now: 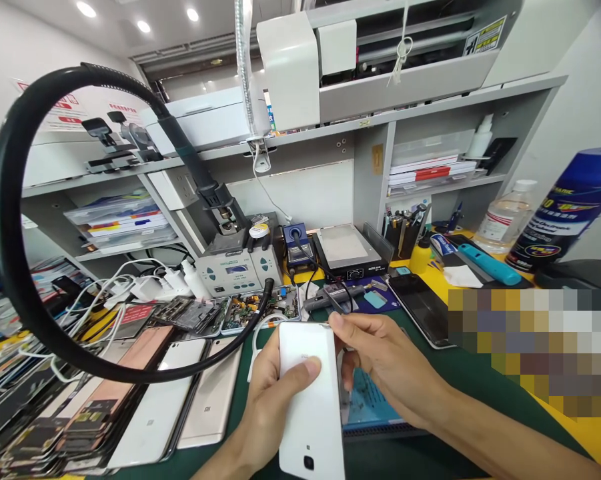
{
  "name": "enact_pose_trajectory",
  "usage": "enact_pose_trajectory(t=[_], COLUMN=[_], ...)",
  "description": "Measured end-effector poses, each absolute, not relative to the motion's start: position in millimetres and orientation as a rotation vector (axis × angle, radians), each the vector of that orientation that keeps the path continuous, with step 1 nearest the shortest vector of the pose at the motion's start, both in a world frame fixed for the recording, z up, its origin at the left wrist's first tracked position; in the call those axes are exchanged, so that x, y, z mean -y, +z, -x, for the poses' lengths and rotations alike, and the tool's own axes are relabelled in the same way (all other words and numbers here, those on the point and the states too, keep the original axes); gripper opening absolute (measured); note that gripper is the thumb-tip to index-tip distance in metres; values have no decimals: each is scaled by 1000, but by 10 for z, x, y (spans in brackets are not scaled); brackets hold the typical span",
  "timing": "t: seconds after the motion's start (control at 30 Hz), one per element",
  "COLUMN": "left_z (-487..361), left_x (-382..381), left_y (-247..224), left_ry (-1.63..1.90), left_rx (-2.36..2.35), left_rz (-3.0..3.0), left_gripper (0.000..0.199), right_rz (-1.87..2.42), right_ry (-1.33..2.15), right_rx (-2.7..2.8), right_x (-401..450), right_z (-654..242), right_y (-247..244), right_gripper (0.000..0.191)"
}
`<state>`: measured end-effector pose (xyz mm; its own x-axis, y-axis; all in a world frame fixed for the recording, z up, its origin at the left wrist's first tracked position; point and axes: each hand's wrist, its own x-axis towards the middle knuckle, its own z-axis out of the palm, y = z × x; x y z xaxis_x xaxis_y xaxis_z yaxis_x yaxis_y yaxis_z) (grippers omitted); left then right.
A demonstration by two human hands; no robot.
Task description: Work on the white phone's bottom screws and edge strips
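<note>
Head view: both hands [325, 377] clamped on the white phone [311, 400], left thumb across its back.

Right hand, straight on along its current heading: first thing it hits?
Right hand points left and slightly up the picture, so first would be the top corner of the white phone. Its thumb tip looks right at that corner; depth is unclear, so I can't confirm contact.

the room is bright, lit by round lights in the ceiling [143, 27]. the sides look bent and stretched. the white phone [310, 393] shines. blocky squares hide a patch over the right edge of the desk [593, 437].
</note>
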<state>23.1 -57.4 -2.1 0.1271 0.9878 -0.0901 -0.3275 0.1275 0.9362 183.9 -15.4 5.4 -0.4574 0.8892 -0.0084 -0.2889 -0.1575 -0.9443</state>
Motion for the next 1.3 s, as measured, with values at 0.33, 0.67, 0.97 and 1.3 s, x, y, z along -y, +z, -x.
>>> enact_pose_trajectory(t=[0.33,0.67,0.97,1.3], left_z=[-240,-225,-232,-244], left_x=[584,569,622,695], left_y=[9,12,11,10], left_ry=[1178,1158,1193,1239], left_rx=[-888,-889,-903,-1004], left_rz=[-932,-1023,-1069,-1133], left_gripper=[33,32,31,33], right_rz=[721,796,735,673], right_ry=[1790,1648,1618,1518], right_rx=[1214,1390,1440,1516], right_x=[160,129,145,167], right_z=[-1879,-1952,-1961,-1990], right_y=[79,120,94,107], right_gripper=[46,42,43,29])
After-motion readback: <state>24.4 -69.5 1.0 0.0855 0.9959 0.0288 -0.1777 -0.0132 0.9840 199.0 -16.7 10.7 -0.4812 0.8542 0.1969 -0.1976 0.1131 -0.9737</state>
